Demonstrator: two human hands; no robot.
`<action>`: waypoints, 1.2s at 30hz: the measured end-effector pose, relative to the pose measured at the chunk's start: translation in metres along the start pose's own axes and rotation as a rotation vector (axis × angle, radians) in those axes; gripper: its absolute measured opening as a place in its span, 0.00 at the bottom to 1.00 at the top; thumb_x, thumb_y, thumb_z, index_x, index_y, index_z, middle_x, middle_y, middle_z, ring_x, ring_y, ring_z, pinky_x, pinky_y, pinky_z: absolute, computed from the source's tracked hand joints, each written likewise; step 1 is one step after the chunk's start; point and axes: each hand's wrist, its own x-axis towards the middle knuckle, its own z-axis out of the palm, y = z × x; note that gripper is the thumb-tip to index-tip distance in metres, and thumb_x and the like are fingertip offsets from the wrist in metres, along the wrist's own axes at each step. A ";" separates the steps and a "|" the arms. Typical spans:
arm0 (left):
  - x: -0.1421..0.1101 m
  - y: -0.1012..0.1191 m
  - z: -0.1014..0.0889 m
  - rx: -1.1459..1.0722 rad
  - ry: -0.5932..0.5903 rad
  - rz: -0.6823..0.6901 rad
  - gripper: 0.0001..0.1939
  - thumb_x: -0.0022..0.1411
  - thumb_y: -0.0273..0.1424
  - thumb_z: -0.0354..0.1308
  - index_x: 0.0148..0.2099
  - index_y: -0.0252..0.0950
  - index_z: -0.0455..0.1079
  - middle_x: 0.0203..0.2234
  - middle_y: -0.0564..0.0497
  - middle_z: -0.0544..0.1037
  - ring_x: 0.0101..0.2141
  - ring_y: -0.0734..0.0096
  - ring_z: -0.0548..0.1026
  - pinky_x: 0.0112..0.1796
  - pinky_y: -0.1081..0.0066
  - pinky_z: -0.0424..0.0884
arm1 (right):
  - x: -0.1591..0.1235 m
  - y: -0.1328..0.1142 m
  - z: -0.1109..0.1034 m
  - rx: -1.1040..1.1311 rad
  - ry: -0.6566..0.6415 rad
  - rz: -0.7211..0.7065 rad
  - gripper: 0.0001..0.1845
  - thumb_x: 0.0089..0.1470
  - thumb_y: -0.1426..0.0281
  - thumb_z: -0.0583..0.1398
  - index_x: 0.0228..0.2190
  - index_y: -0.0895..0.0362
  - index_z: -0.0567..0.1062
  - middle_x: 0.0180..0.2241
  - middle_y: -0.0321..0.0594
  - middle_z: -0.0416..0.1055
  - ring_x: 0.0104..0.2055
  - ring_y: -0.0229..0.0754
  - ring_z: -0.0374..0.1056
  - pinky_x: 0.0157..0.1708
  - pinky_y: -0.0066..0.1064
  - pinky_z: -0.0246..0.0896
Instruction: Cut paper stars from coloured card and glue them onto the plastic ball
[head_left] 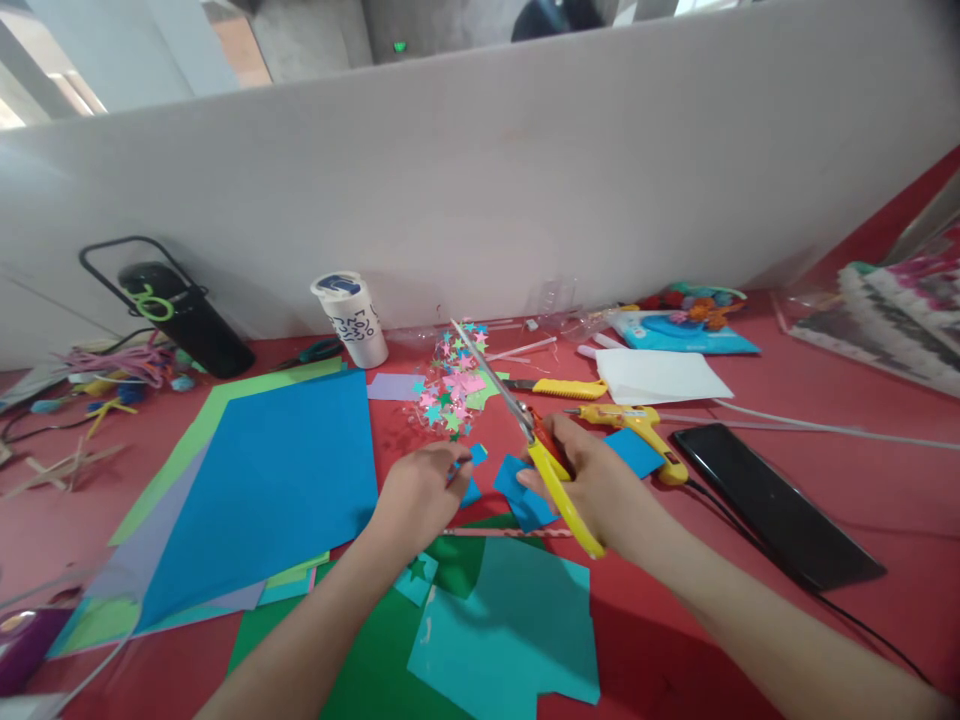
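Head view: a red bench [652, 660] carries everything, with a large blue sheet [277, 490] left of both hands and a teal sheet [517, 620] over green paper [367, 660] on the near side. The right grip [592, 475] is closed around the handles of the scissors [522, 412], whose long axis slants from that palm away and leftward, tip reaching over the heap of paper stars [454, 390]. A yellow glue gun [637, 418] sits just right of that hand; a yellow craft knife [570, 388] lies just beyond it. Cut blue pieces [525, 505] are spread between and under the hands. Smallest, a blue scrap [478, 455] shows at the bunched fingertips of the left grip [420, 495], the nearer hand, left of the scissors' handles; whether it is pinched, I cannot tell.
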 end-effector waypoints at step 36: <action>-0.027 0.041 -0.008 -0.964 -0.154 -0.156 0.07 0.52 0.28 0.61 0.32 0.35 0.64 0.16 0.57 0.76 0.18 0.74 0.75 0.22 0.76 0.72 | -0.012 -0.008 0.001 0.419 -0.077 0.033 0.14 0.40 0.70 0.64 0.25 0.53 0.61 0.21 0.26 0.63 0.21 0.35 0.63 0.22 0.30 0.64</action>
